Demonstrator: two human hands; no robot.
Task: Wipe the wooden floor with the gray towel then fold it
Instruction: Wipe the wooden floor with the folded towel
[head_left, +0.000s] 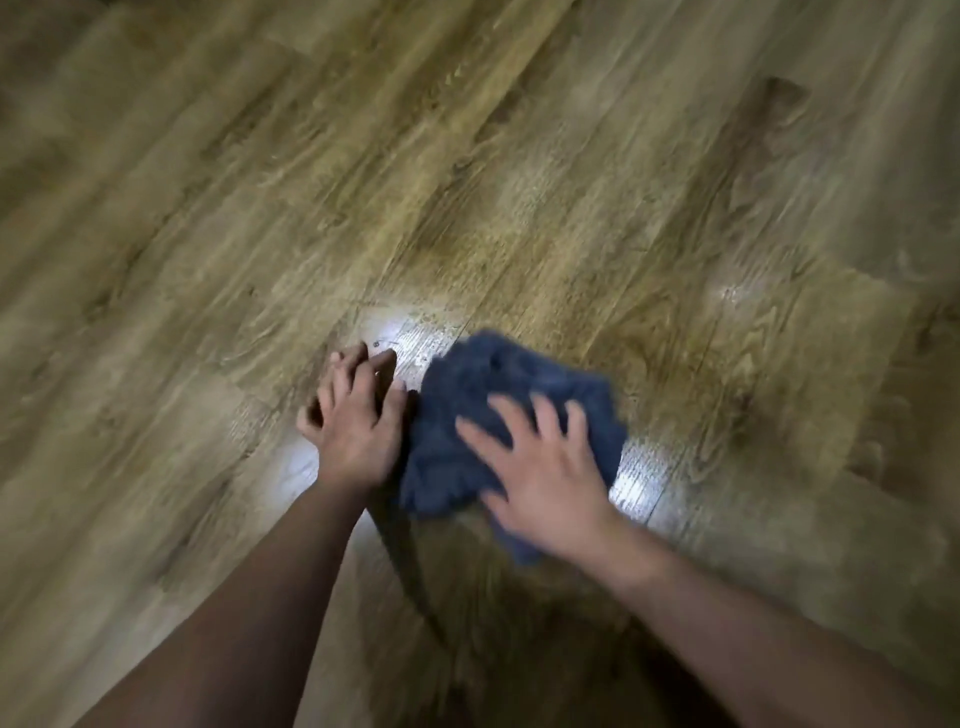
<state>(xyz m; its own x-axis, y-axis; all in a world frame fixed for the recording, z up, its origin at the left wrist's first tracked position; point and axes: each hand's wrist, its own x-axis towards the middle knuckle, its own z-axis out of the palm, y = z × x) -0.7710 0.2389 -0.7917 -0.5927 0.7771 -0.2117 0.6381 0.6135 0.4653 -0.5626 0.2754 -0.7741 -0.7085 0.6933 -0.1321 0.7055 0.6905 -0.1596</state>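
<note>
Right hand (540, 478) presses bunched towel (498, 384) (left hand (358, 421) beside).

Likely a room in a home: glossy brown wood-grain plank floor (519, 182) fills the whole view, with soft lamp glare on it.

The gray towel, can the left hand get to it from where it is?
Probably yes. The left hand rests on the wooden plank floor right beside the crumpled gray cloth towel, at its left edge, with nothing between them. The right hand presses only the towel's right part, so the near side looks free.
</note>
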